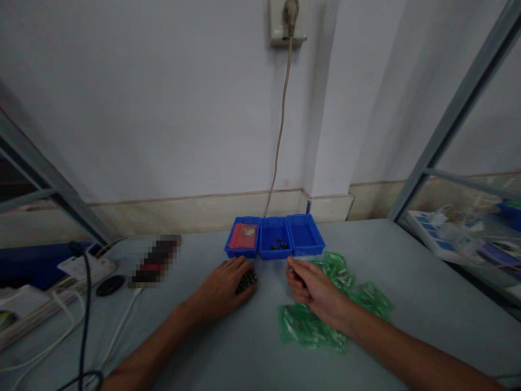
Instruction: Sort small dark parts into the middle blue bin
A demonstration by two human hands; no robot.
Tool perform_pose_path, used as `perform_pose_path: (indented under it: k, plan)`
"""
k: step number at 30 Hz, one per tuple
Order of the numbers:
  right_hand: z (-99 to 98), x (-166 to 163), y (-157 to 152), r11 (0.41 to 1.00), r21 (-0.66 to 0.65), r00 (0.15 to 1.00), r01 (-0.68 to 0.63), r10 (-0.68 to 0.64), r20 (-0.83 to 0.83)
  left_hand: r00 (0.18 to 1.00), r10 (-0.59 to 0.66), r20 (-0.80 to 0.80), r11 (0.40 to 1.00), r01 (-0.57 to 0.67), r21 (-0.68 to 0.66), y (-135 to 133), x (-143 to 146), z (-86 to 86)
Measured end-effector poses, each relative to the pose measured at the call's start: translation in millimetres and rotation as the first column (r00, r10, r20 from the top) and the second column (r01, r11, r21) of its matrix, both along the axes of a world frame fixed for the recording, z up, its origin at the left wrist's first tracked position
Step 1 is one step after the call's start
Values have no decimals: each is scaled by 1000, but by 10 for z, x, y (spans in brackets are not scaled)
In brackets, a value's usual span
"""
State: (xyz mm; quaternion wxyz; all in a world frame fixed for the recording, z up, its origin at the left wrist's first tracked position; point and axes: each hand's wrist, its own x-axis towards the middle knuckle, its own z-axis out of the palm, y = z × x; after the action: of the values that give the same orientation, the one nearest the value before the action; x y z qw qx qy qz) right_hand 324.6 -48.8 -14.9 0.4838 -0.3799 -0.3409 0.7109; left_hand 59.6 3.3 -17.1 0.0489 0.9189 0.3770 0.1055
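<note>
My left hand (223,288) lies on the grey table, its fingers curled over a small dark ridged part (247,281). To its right my right hand (311,287) is closed in a pinch on something tiny near its fingertips that I cannot make out. It hovers over several green plastic bags (325,315) holding small parts. Just beyond both hands stand three blue bins side by side: the left bin (243,237) has a red pack in it, the middle bin (275,237) holds a few small black pieces, the right bin (305,235) looks bare.
A power strip (83,267) with white and black cables sits at the left, beside a black round object (109,285). A blurred dark item (157,260) lies near it. A metal frame and shelf with packets (456,233) stand at the right. A cord hangs down the wall.
</note>
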Motion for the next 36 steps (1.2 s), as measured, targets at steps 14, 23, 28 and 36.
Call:
perform_pose_path:
  k: [14,23,28,36]
  plan:
    - [33,-28,-42,1000,-18,1000,0,1,26,1000,-4,18,1000,4,-20,14,-2,-9]
    - [18,-42,-41,998,22,990,66,-68,120,1000,-15,26,1000,15,-16,17,-9,-17]
    - [18,-45,-19,992,44,976,118,-124,180,1000,-8,14,1000,8,-17,12,-5,-8]
    - [-2,-58,-36,989,44,961,142,-148,233,1000,-20,17,1000,20,-11,12,-18,-10]
